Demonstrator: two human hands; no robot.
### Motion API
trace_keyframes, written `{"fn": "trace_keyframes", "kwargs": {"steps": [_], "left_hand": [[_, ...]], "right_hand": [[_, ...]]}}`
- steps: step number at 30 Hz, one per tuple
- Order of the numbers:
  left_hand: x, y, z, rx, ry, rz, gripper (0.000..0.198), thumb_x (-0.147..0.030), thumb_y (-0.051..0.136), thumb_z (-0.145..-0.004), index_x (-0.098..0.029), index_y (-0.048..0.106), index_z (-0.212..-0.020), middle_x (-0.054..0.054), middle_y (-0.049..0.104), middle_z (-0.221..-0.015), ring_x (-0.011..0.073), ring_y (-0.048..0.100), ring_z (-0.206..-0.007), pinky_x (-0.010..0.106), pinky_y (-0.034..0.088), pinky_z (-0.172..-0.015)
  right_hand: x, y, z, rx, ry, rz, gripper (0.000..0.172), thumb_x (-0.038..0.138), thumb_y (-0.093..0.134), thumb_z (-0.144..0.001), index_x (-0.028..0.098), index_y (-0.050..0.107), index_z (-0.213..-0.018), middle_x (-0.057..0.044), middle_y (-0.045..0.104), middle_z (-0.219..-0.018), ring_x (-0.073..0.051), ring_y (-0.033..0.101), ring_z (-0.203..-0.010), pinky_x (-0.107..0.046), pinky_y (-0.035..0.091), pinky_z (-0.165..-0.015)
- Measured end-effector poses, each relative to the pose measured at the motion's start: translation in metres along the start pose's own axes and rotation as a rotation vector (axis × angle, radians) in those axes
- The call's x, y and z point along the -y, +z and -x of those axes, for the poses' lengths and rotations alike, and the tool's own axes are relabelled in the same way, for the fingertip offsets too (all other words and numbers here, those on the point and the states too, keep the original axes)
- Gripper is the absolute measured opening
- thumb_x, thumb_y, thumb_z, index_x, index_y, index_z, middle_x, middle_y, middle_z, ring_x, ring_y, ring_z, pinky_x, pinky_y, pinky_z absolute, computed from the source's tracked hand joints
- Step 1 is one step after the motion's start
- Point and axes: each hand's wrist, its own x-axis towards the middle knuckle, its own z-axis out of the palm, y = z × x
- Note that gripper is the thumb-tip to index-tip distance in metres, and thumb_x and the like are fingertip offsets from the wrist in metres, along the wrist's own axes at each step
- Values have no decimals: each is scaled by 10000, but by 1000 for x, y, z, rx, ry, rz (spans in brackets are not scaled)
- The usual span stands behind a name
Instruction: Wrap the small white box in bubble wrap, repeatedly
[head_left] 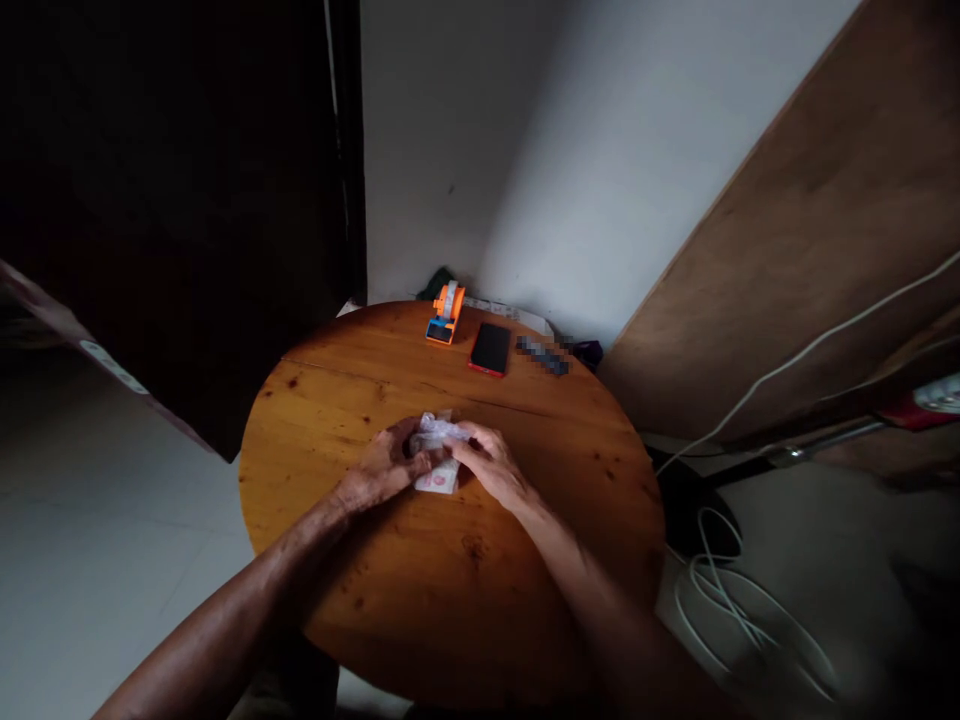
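A small white packet with a crinkled, shiny top and a reddish print on its near side sits on the round wooden table. From the left, my left hand curls its fingers and thumb round it. My right hand grips the packet's other side, fingers reaching over the top. Part of the packet is hidden behind the fingers, and its contents cannot be made out.
Toward the table's far edge stand an orange and blue tape dispenser, a phone with a red edge and a blurred dark object. A white wall rises behind. White cable lies coiled on the floor at right.
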Motion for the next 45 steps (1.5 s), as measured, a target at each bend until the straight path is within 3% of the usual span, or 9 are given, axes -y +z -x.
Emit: {"fn": "trace_keyframes", "kwargs": {"steps": [4, 10, 14, 21, 27, 30, 33, 37, 45], "left_hand": [[-3, -3, 1, 73, -5, 262, 807, -443, 748, -662, -146, 409, -1331, 162, 636, -1187, 261, 641, -1019, 354, 531, -823], [-11, -4, 6, -69, 15, 40, 375, -328, 675, -736, -176, 516, -1039, 67, 653, -984, 206, 624, -880, 318, 521, -764], [-10, -7, 8, -38, 25, -122, 235, -296, 659, -770, -183, 590, -963, 51, 674, -937, 187, 623, -853, 293, 521, -742], [-11, -8, 10, 46, 60, -126, 231, -283, 650, -820, -206, 695, -1033, 83, 697, -1121, 210, 636, -944, 334, 529, -810], [-18, -9, 12, 71, -5, -35, 274, -283, 675, -790, -184, 723, -1042, 86, 720, -1045, 199, 653, -841, 325, 534, -741], [-16, -9, 11, 80, -40, -5, 274, -285, 689, -780, -192, 729, -1035, 79, 727, -1064, 200, 657, -860, 330, 535, -761], [-12, -9, 10, 70, -45, -28, 259, -288, 695, -777, -194, 731, -1016, 78, 724, -1057, 193, 652, -855, 325, 529, -761], [-11, -9, 10, 53, -19, -72, 212, -290, 697, -774, -200, 729, -963, 74, 700, -1048, 184, 628, -860, 307, 517, -747], [-17, -8, 10, 90, -31, 84, 218, -332, 766, -743, -198, 735, -912, 80, 643, -1153, 169, 624, -878, 281, 535, -732]], "right_hand": [[-11, 3, 2, -5, -14, -108, 306, 478, 586, -828, 181, 660, -834, -17, 637, -734, -152, 582, -670, -263, 456, -626], [-15, 1, 4, 12, -15, -150, 361, 539, 586, -850, 186, 653, -808, -4, 600, -696, -137, 542, -637, -250, 423, -587], [-14, 0, 4, -6, -40, -145, 399, 550, 545, -878, 187, 637, -742, 9, 563, -664, -126, 505, -614, -248, 393, -568], [-12, 4, 8, -5, -12, -154, 369, 535, 545, -881, 190, 666, -836, -8, 612, -713, -145, 544, -655, -261, 422, -588], [-2, -10, 17, -40, -14, -40, 353, 489, 619, -847, 226, 604, -1082, -34, 685, -886, -166, 620, -749, -269, 464, -635], [11, -27, 23, -191, -32, 149, 275, 482, 635, -830, 217, 615, -899, -9, 636, -739, -147, 565, -647, -258, 423, -581], [16, -33, 27, -117, -51, 257, 307, 462, 601, -856, 209, 599, -681, 28, 504, -563, -118, 444, -526, -250, 344, -511], [8, -19, 26, -6, -91, 216, 268, 406, 580, -875, 203, 652, -715, 17, 547, -608, -116, 441, -533, -243, 320, -503], [-6, 4, 25, -137, -196, 265, 274, 321, 497, -928, 204, 604, -704, 11, 566, -641, -117, 462, -569, -242, 340, -553]]}}
